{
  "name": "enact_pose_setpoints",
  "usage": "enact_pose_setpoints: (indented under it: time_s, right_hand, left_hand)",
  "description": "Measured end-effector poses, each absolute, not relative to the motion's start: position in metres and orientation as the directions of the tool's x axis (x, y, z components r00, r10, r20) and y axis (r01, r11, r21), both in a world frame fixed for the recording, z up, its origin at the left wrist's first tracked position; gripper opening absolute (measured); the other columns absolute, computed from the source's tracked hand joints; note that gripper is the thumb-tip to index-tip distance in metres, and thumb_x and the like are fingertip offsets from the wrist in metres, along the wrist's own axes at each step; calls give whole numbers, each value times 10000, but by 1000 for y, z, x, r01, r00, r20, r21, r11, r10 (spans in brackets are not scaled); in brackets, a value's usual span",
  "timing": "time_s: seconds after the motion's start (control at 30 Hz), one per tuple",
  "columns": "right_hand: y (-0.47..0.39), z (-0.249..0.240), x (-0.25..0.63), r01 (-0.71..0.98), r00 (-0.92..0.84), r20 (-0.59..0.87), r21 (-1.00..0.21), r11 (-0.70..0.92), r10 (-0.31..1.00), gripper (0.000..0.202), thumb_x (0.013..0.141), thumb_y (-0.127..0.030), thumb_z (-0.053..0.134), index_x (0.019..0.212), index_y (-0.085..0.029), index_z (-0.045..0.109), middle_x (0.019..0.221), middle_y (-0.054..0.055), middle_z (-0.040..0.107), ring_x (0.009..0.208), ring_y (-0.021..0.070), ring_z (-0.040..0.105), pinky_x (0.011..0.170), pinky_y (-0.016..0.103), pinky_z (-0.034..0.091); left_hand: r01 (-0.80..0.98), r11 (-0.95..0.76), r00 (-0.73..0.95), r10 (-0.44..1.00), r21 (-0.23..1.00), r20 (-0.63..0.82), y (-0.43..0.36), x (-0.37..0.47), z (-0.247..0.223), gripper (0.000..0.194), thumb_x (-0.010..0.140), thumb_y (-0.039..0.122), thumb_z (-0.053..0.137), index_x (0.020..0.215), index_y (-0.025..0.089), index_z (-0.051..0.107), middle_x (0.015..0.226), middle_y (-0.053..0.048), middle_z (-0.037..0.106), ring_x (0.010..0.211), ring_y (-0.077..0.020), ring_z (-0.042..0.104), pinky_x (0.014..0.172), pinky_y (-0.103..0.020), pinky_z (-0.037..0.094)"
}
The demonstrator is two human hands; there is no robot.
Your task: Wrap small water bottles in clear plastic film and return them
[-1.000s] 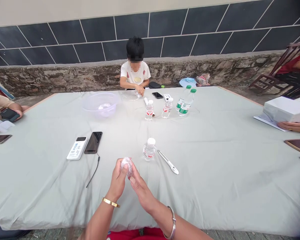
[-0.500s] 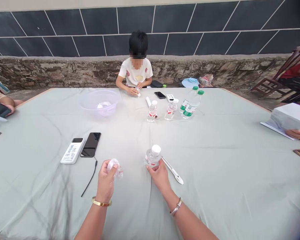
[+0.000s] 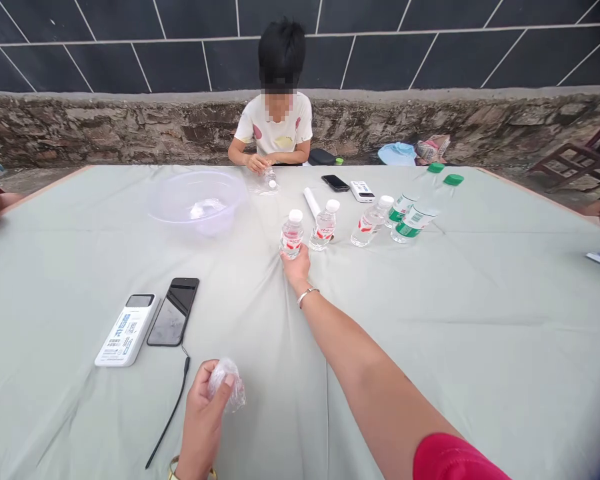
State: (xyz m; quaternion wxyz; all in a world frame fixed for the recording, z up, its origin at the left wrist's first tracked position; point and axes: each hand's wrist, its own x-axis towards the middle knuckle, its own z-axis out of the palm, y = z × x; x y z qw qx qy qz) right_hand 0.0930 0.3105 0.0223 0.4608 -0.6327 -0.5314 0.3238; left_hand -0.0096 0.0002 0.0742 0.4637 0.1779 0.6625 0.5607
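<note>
My right hand (image 3: 297, 262) reaches far over the table, fingers wrapped round the lower part of a small clear water bottle (image 3: 292, 233) with a white cap and a red-and-white label. The bottle is upright. Just to its right stand a second small water bottle (image 3: 324, 228) and a third one (image 3: 371, 223) of the same kind. Near the front, my left hand (image 3: 207, 401) is closed on crumpled clear plastic wrap (image 3: 229, 385), pinched between thumb and fingers.
Left of centre lie a white power bank (image 3: 127, 331) and a phone (image 3: 174, 312) with a black strap. A translucent basin (image 3: 197, 220), a white roll (image 3: 311, 201) and green-capped bottles (image 3: 414, 225) stand farther back. Across the table a person (image 3: 275, 127) handles a small bottle.
My right hand has carried its bottle forward, away from me, to beside the other small bottles. My left hand keeps the plastic wrap. The view has shifted, and the utility knife no longer shows.
</note>
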Motion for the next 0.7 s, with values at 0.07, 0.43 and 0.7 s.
enact_pose_setpoints:
  time_s: [0.07, 0.43, 0.7]
  right_hand:
    - [341, 23, 84, 367, 281, 62, -929, -48, 958, 499, 726, -258, 661, 1184, -148, 495, 1109, 92, 616, 999, 210, 583, 902, 366, 456]
    - [380, 37, 64, 372, 410, -70, -897, -237, 910, 709, 823, -194, 549, 1446, -89, 227, 1386, 224, 372, 1161, 238, 507, 1008, 365, 382]
    - [181, 11, 99, 471, -190, 178, -846, 249, 965, 657, 724, -115, 476, 1373, -173, 391, 1323, 143, 492, 913, 184, 625, 860, 371, 537]
  left_hand:
    - [-273, 340, -521, 734, 900, -435, 4, -10, 74, 427, 660, 560, 714, 852, 206, 571, 696, -15, 632, 659, -160, 583, 592, -250, 459]
    - [-336, 371, -519, 694, 866, -499, 18, -12, 70, 412, 663, 538, 726, 866, 207, 590, 722, -2, 620, 628, -136, 554, 603, -251, 455]
    - [-626, 246, -335, 772, 740, -540, 28, -30, 62, 325, 652, 382, 724, 874, 181, 596, 805, -23, 629, 714, -190, 632, 676, -340, 533]
